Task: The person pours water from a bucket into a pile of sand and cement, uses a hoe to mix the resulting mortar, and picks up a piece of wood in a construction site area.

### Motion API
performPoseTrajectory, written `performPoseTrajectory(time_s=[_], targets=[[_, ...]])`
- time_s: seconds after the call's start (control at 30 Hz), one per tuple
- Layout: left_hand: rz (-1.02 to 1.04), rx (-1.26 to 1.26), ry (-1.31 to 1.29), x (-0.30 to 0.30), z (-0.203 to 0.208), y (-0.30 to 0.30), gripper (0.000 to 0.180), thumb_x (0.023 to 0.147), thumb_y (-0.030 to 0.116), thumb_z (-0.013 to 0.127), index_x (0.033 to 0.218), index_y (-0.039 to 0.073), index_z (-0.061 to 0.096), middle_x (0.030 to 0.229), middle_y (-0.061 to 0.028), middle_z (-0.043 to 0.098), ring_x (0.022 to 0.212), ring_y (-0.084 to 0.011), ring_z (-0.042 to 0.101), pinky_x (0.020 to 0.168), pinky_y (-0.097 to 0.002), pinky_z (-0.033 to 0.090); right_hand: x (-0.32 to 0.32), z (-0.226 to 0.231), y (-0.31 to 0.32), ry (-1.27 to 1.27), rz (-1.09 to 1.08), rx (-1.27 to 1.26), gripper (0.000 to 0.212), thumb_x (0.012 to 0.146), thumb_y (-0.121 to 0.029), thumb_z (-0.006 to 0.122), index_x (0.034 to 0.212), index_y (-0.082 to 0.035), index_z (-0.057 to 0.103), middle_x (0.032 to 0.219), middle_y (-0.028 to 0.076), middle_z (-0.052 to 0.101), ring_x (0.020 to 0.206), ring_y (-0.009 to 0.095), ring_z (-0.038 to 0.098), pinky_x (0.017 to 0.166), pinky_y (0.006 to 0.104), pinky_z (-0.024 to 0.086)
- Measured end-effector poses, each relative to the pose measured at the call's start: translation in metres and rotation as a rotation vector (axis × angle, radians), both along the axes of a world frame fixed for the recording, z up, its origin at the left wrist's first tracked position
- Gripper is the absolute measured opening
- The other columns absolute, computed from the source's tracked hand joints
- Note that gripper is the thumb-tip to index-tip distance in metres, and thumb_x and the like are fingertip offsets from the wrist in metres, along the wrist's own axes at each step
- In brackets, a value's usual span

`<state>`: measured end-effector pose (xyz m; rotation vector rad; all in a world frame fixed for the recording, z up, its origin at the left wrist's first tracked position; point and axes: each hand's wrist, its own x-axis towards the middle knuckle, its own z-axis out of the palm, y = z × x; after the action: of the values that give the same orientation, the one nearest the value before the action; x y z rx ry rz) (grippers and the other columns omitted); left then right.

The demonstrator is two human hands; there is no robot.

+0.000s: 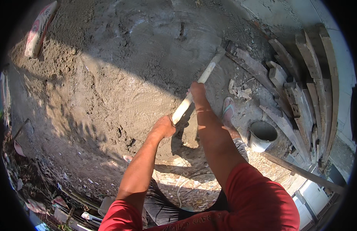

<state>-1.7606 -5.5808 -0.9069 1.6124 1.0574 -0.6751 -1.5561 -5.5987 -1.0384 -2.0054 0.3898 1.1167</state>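
Note:
Both of my hands are wrapped around a long, pale wooden tool handle [183, 109] that slants up to the right. My left hand [164, 126] grips its near end, and my right hand [197, 91] holds it farther along. The far end is coated grey and meets the wet mortar [159, 50], so I cannot tell what kind of head it has. The mortar spreads wide over the ground, smooth and wet at the far side, lumpy toward the left. Sandalled feet stand at its near edge, the right one [227, 109] beside my right forearm.
To the right of my right arm stands a white bucket [259, 145], grey inside. Old wooden planks [315, 77] are stacked along the pale wall [342, 84] at the right. A filled sack [40, 30] lies far left. Litter and debris [40, 184] cover the near left ground.

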Motion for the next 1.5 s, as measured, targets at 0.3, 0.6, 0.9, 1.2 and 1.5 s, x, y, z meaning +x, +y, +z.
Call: performPoseTrajectory(time_s=[0.3,0.6,0.9,1.2,1.5], targets=[[-0.389,0.190,0.276,-0.221,0.195,0.010,0.021,0.085,0.017,0.057,0.101,0.004,0.063,0.087,-0.0256,0.068,0.085,-0.0438,0.067,0.078,-0.0510,0.054,-0.260,0.156,-0.053,0.302,-0.600,0.186,0.021,0.090,-0.018,0.060,0.082,-0.005,0.046,0.064,0.006,0.049,0.050,0.022,0.053,0.047,0.0401,0.051],[-0.101,0.356,0.266,-0.279,0.197,-0.168,0.019,0.081,0.020,0.066,0.091,0.010,0.054,0.069,-0.0229,0.065,0.066,-0.0449,0.065,0.062,-0.0567,0.052,-0.287,0.206,-0.139,0.323,-0.450,0.311,0.019,0.088,-0.006,0.061,0.095,-0.005,0.044,0.074,0.007,0.051,0.052,0.020,0.051,0.046,0.0356,0.049],[-0.174,0.322,-0.044,-0.026,-0.158,-0.115,0.031,0.081,0.015,0.066,0.111,0.015,0.057,0.087,-0.0184,0.071,0.083,-0.0392,0.069,0.073,-0.0505,0.055,-0.006,-0.084,-0.121,-0.277,-0.323,0.002,0.031,0.086,-0.018,0.058,0.099,0.008,0.047,0.067,0.017,0.057,0.049,0.026,0.060,0.044,0.0412,0.051],[-0.351,0.136,-0.007,-0.071,-0.022,-0.024,0.028,0.081,0.009,0.061,0.109,0.004,0.066,0.096,-0.0196,0.071,0.097,-0.0341,0.069,0.085,-0.0453,0.054,-0.063,-0.062,-0.109,0.090,-0.287,0.045,0.012,0.089,-0.011,0.050,0.089,0.001,0.050,0.072,0.015,0.052,0.056,0.029,0.057,0.051,0.0452,0.051],[-0.414,0.268,0.272,-0.303,0.254,-0.029,0.025,0.086,0.016,0.056,0.104,0.002,0.064,0.090,-0.0214,0.071,0.086,-0.0380,0.070,0.078,-0.0467,0.056,-0.330,0.206,-0.079,0.502,-0.522,0.097,0.013,0.091,-0.015,0.055,0.088,-0.004,0.047,0.075,0.008,0.047,0.062,0.022,0.049,0.060,0.0396,0.051]])
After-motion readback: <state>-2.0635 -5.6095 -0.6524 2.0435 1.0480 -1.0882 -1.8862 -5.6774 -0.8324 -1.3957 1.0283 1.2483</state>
